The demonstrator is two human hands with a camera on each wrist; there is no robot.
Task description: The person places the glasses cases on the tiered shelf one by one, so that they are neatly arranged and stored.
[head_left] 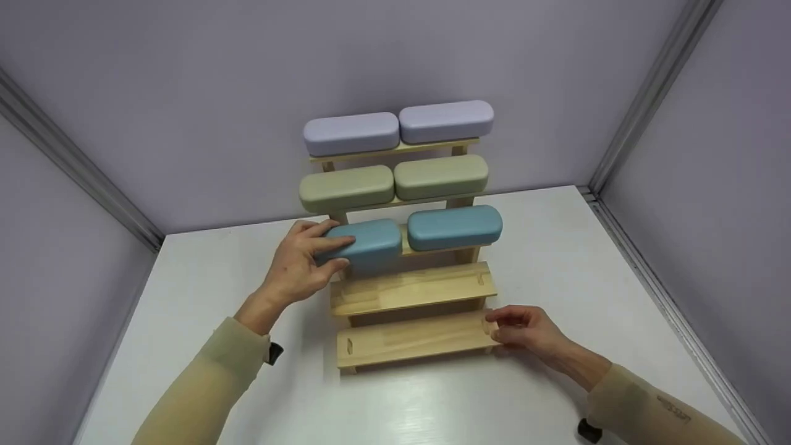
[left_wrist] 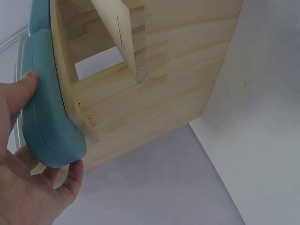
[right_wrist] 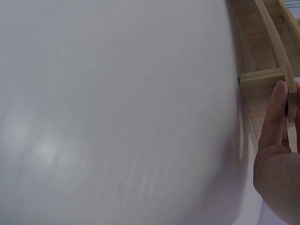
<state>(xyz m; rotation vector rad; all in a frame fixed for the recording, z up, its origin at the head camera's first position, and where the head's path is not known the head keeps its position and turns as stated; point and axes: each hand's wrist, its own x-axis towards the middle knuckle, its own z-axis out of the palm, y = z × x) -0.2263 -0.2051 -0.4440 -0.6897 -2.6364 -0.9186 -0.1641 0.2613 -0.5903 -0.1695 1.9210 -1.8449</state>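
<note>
A stepped wooden rack (head_left: pixel 413 288) stood on the white table (head_left: pixel 198 290), pushed back near the grey wall (head_left: pixel 185 93), its five shelves rising like a small staircase so that each row sat clear of the one below. The top shelf carried two lilac cases (head_left: pixel 398 127) side by side, the next two sage-green cases (head_left: pixel 393 181), and the third a pair in teal; the two lowest shelves were bare wood. The person's left hand (head_left: pixel 298 267) was wrapped around the left teal case (head_left: pixel 366 243), fingers curled over its top and thumb under its front edge, and that case sat a little forward of the right teal case (head_left: pixel 455 227), overhanging its shelf at the left end of the third step. The wrist view showed the same clasp from below, thumb and fingertips hugging the case's rounded end against the rack's side panel (left_wrist: pixel 154 79). The right hand (head_left: pixel 525 332) was down at the right end of the bottom shelf, fingers bent and pressed around the wooden edge, it seemed to me to keep the light rack from sliding or tipping while the other hand worked higher up. Both sleeves were a pale tan.
</note>
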